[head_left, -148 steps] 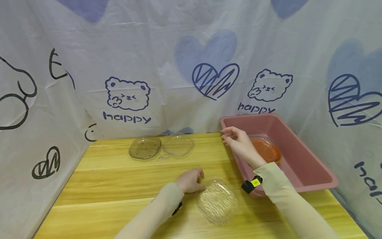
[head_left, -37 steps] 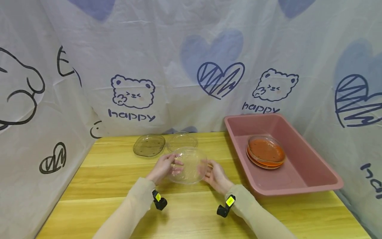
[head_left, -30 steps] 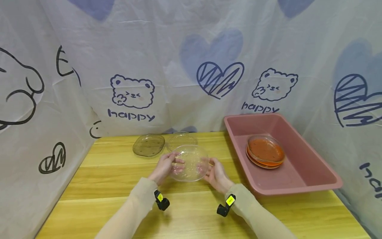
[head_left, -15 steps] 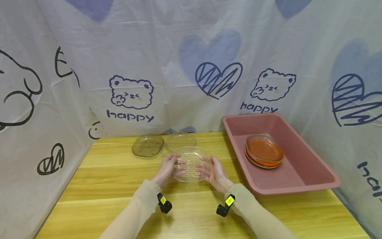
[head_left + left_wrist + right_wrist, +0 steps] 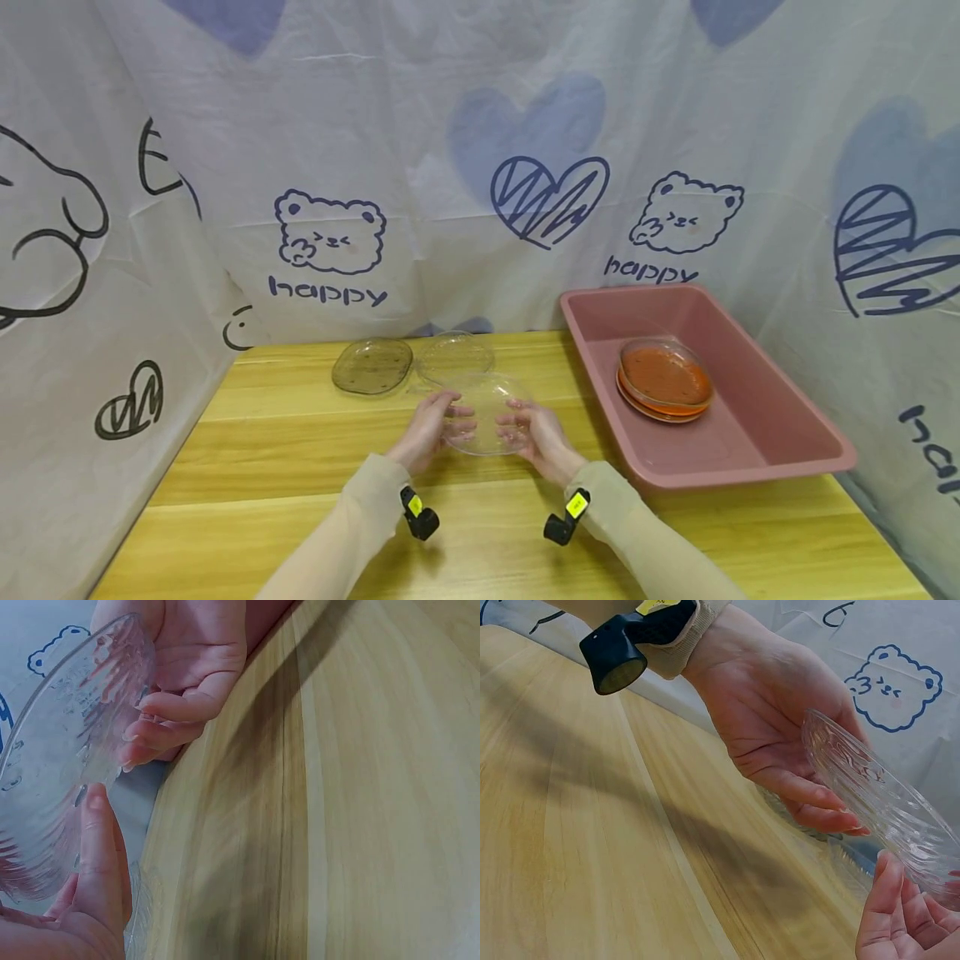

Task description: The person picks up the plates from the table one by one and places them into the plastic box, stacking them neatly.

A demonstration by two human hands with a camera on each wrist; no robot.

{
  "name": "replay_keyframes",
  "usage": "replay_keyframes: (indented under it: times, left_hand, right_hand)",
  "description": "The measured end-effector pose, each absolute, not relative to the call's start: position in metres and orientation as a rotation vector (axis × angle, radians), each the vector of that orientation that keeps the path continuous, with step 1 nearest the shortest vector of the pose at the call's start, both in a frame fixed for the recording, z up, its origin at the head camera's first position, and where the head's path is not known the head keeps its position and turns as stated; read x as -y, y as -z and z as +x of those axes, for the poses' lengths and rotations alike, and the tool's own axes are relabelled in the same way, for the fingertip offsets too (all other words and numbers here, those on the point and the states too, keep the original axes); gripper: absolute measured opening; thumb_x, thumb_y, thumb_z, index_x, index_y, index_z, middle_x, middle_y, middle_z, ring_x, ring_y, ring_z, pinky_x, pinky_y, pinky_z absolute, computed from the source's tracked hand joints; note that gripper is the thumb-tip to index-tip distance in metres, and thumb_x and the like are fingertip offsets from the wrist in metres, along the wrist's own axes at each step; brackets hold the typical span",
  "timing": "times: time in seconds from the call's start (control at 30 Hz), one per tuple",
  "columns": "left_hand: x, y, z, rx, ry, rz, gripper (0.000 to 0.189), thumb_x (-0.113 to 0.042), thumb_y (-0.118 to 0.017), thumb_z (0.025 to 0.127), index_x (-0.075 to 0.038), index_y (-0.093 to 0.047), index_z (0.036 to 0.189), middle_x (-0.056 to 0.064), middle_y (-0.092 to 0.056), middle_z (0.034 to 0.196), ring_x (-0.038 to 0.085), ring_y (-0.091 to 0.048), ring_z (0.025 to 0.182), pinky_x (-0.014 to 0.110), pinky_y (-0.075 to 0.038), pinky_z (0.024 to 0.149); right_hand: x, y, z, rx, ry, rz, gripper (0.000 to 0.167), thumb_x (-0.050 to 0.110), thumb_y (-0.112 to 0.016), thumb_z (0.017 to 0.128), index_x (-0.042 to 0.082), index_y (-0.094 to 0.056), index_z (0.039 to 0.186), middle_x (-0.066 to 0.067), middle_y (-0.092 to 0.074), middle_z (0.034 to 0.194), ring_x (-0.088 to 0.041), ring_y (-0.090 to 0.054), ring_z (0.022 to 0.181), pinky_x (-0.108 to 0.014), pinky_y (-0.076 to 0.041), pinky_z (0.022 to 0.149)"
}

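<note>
Over the tabletop (image 5: pixel 480 533), the left hand (image 5: pixel 426 429) and right hand (image 5: pixel 546 437) pinch a clear plate (image 5: pixel 486 398) from opposite sides, its rounded form showing no long axis; the right hand is nearer the pink tub (image 5: pixel 750 437).

And it's colourless and see-through, this held plate (image 5: pixel 486 414), with ridged streaks running right across it! Behind, a second clear plate (image 5: pixel 456 357), and beside that a smoky grey-brown plate (image 5: pixel 372 367) flecked with dark spots. Over in the dusty-pink tub (image 5: pixel 780 392), bright orange blazes from the plate stack (image 5: pixel 665 379)! Yellow wood grain stripes the table (image 5: pixel 247 483); plain beige sleeves (image 5: pixel 367 500), black wrist cameras (image 5: pixel 422 523) with neon-yellow labels; white cloth (image 5: pixel 420 125) sporting pale-blue hearts, navy line-drawn bears and "happy" lettering.
</note>
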State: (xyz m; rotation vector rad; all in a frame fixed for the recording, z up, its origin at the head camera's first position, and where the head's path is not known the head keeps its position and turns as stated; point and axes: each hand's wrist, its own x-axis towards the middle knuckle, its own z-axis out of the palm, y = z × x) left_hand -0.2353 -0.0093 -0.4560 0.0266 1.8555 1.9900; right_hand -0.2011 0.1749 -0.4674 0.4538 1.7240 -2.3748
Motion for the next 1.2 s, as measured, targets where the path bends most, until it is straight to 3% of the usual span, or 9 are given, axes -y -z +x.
replay_keyframes:
  times: [0.5, 0.8, 1.03, 1.2]
  left_hand:
    - [0.014, 0.457, -0.241, -1.958, -1.928, -0.006, 0.049, -0.029, -0.033, 0.107, 0.001, -0.039, 0.146, 0.028, -0.059, 0.135, 0.023, -0.074, 0.089, 0.033, -0.063, 0.076]
    - [0.016, 0.449, -0.244, -2.104, -2.009, 0.031, 0.046, -0.027, -0.031, 0.11, -0.001, -0.044, 0.145, 0.016, -0.065, 0.121, 0.007, -0.065, 0.078, 0.019, -0.051, 0.062]
    - [0.014, 0.449, -0.247, -2.213, -1.999, 0.038, 0.044, -0.03, -0.031, 0.11, -0.004, -0.049, 0.141, 0.02, -0.063, 0.128, 0.007, -0.065, 0.086, 0.025, -0.054, 0.072]
    - [0.01, 0.447, -0.248, -2.221, -2.064, 0.044, 0.042, -0.026, -0.032, 0.11, -0.001, -0.052, 0.138, 0.019, -0.063, 0.121, 0.007, -0.06, 0.083, 0.031, -0.057, 0.078]
  right_hand:
    - [-0.177, 0.46, -0.198, -1.749, 2.363, 0.454, 0.036, 0.005, -0.035, 0.1, -0.002, -0.045, 0.135, -0.005, -0.065, 0.094, -0.014, -0.066, 0.078, -0.023, -0.056, 0.072]
    - [-0.18, 0.447, -0.199, -1.806, 2.345, 0.454, 0.04, 0.005, -0.036, 0.101, -0.002, -0.043, 0.14, -0.007, -0.066, 0.099, -0.011, -0.066, 0.075, -0.022, -0.054, 0.067]
    - [-0.183, 0.433, -0.203, -1.787, 2.39, 0.47, 0.04, 0.004, -0.035, 0.101, -0.002, -0.042, 0.139, -0.003, -0.065, 0.092, -0.011, -0.066, 0.071, -0.021, -0.054, 0.064]
    - [-0.188, 0.422, -0.204, -1.792, 2.396, 0.443, 0.04, 0.005, -0.032, 0.103, -0.002, -0.039, 0.141, -0.002, -0.063, 0.093, -0.01, -0.065, 0.071, -0.02, -0.053, 0.064]
